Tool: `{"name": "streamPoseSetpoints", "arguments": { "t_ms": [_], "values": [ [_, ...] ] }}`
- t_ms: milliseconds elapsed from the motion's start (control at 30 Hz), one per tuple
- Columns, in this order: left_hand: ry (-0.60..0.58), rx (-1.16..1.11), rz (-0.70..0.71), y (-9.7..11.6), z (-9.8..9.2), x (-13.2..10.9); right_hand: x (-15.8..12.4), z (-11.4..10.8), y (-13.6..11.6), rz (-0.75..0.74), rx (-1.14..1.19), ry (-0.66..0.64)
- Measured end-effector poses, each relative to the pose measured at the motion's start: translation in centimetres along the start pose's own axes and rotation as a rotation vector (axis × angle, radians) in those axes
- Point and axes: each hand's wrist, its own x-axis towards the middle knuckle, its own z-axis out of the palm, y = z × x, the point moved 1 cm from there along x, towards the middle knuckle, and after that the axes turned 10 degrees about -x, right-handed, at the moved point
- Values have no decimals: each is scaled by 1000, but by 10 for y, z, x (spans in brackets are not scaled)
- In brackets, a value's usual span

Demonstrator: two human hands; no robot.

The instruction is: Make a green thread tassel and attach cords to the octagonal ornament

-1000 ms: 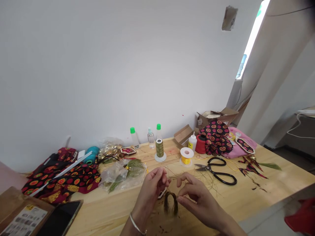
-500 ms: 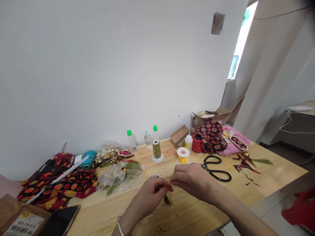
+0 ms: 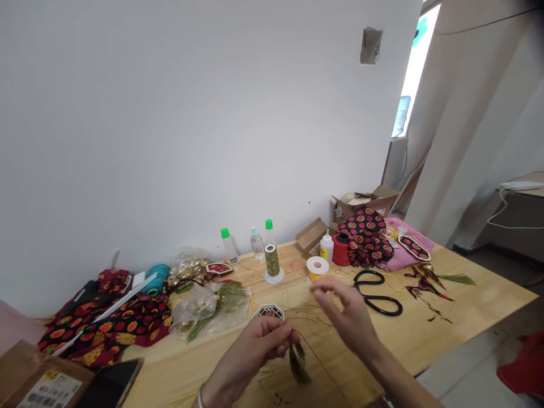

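Note:
My left hand (image 3: 260, 344) is closed in a pinch on the top of a small olive-green thread tassel (image 3: 298, 361), which hangs over the wooden table (image 3: 446, 326). My right hand (image 3: 345, 313) is raised a little to the right, fingers loosely curled and blurred; thin olive thread (image 3: 304, 309) runs between the hands. An olive thread spool (image 3: 272, 262) and a yellow cord spool (image 3: 317, 268) stand just beyond. A small hexagonal patterned piece (image 3: 268, 311) lies behind my left hand.
Black scissors (image 3: 376, 290) lie right of my right hand. Patterned red-black fabric (image 3: 106, 317) and a plastic bag of tassels (image 3: 210, 303) are at left, a phone (image 3: 109, 385) at the front left. Bottles (image 3: 257, 243), a red spool (image 3: 340, 249) and cardboard boxes (image 3: 365, 203) stand at the back.
My right hand has lifted off my left hand and moved up and right, drawing thread. The tassel now hangs lower from my left pinch.

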Motion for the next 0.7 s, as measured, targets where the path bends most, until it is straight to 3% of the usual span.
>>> {"name": "streamPoseSetpoints", "arguments": {
  "t_ms": [100,167,267,467,633,700],
  "values": [
    [-17,-7,4,-2,-2,4,-30,11,-7,32,63,-224],
    [-24,-4,8,-2,-3,6,-41,18,-7,69,43,-269],
    [-22,38,16,-1,-4,9,-44,20,-4,51,-18,-214],
    [-1,186,24,11,0,9,-45,11,-12,-132,-5,-152],
    [-13,343,4,27,7,6,-40,9,-10,35,200,-98],
    [-32,401,2,31,8,6,-34,12,-7,86,254,-159]
  ]
}}
